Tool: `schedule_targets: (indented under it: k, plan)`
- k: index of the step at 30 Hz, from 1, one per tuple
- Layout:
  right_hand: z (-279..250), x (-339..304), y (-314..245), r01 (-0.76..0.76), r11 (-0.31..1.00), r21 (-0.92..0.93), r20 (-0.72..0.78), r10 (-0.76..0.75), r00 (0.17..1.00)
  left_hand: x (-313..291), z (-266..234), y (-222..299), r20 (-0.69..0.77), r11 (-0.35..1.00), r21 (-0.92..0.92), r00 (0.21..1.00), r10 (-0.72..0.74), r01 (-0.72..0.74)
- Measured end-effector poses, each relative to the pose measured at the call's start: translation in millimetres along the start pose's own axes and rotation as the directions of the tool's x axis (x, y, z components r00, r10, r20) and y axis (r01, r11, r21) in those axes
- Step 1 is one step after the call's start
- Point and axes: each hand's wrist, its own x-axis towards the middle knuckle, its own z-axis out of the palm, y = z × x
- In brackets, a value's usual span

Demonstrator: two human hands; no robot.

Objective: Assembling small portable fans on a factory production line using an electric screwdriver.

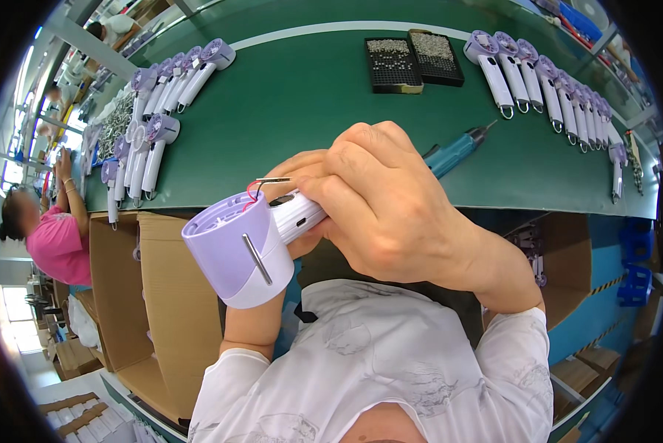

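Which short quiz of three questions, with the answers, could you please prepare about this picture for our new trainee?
1. Multiple choice: what colours does the fan have that the left hand and the right hand hold?
A) green and black
B) purple and white
C) red and yellow

2. True or false: the screwdriver lies on the green table.

3. Count: how many black trays are on the table?

Key: 1. B; 2. True; 3. Two
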Motion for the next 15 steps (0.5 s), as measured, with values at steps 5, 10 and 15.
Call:
schedule_targets:
  k: [5, 10, 15]
  plan:
    - [3, -3, 2, -0.015, 0.994, 0.109, -0.038, 0.019, 0.999, 16, 8, 18, 0.048, 0.998, 0.047, 0.998, 0.035, -0.037]
    - [6, -5, 2, -0.002, 0.983, 0.185, -0.107, 0.023, 0.994, 4, 4, 11, 0.017, 0.996, -0.01, 0.996, 0.087, -0.087]
    - [5, -8, 7, -0.106, 0.973, 0.204, -0.08, 0.125, 0.989, 6, 8, 2, -0.007, 1.0, -0.017, 1.0, 0.018, -0.018]
